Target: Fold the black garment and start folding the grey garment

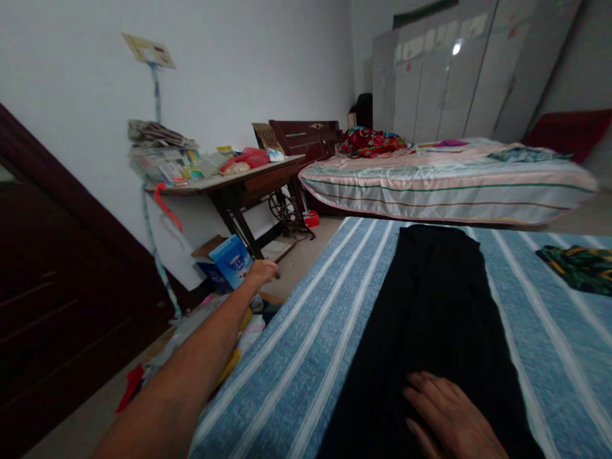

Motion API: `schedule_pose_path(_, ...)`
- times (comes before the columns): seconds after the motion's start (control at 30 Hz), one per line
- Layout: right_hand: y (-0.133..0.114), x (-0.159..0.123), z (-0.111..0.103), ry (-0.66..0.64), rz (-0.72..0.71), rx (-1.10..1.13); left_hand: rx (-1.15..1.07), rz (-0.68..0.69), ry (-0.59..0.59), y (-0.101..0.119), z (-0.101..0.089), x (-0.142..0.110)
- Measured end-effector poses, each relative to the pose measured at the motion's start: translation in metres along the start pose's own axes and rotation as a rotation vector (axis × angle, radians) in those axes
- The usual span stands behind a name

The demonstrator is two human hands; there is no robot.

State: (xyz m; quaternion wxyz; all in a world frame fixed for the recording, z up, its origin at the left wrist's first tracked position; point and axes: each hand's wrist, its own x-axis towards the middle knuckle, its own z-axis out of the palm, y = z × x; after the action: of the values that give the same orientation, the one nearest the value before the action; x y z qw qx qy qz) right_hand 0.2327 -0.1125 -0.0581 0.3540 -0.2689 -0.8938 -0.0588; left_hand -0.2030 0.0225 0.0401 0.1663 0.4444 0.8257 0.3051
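Black trousers (437,306) lie lengthwise on a blue bedcover (329,306) with white stripes, the waistband end away from me. My right hand (449,411) rests on the lower part of the trousers, fingers stretched out and fairly flat. My left hand (262,273) is held out past the left edge of the bed, in front of a blue box (232,261). Nothing shows in it, and its fingers look loosely extended, though small and soft in the picture. A dark green camouflage-patterned cloth (578,268) lies to the right of the trousers.
Piled clothes (191,328) lie on the floor by the bed's left side. A sewing-machine table (229,182) loaded with bags and boxes stands against the wall. Behind is a second bed (430,194) with a red floral bundle (368,141), near a grey wardrobe (444,76).
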Motion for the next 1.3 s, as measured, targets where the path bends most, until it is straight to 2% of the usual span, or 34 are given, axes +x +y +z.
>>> schedule_pose_path(0.2,-0.003,-0.003,-0.003,-0.099,0.065,0.035,-0.105,0.027,0.004,0.000,0.002,-0.012)
schedule_pose_path(0.3,-0.008,-0.001,-0.008,-0.172,0.138,0.061,-0.095,0.076,-0.030,0.011,0.008,-0.025)
schedule_pose_path(0.37,-0.012,0.003,-0.013,-0.216,0.192,0.084,-0.058,0.161,-0.104,0.024,0.017,-0.043)
schedule_pose_path(0.43,-0.014,0.007,-0.018,-0.261,0.224,0.106,0.035,0.356,-0.219,0.038,0.030,-0.071)
schedule_pose_path(0.5,-0.015,0.011,-0.022,-0.303,0.236,0.114,0.139,0.643,-0.332,0.052,0.044,-0.110)
schedule_pose_path(0.6,-0.015,0.017,-0.026,-0.355,0.240,0.101,0.164,1.027,-0.455,0.069,0.064,-0.173)
schedule_pose_path(0.67,-0.015,0.020,-0.027,-0.385,0.238,0.085,0.172,1.189,-0.533,0.076,0.076,-0.208)
schedule_pose_path(0.73,-0.014,0.022,-0.028,-0.413,0.227,0.075,0.200,1.292,-0.586,0.080,0.085,-0.230)
schedule_pose_path(0.87,-0.019,0.018,-0.037,-0.390,0.232,0.000,0.277,1.374,-0.603,0.078,0.096,-0.244)
schedule_pose_path(1.0,-0.043,0.003,-0.062,-0.357,0.271,-0.050,0.316,1.402,-0.548,0.069,0.096,-0.243)
schedule_pose_path(1.13,-0.079,-0.021,-0.083,-0.424,0.277,-0.038,0.317,1.440,-0.547,0.057,0.087,-0.249)
schedule_pose_path(1.3,-0.109,-0.048,-0.081,-0.481,0.292,-0.163,0.316,1.446,-0.618,0.044,0.068,-0.267)
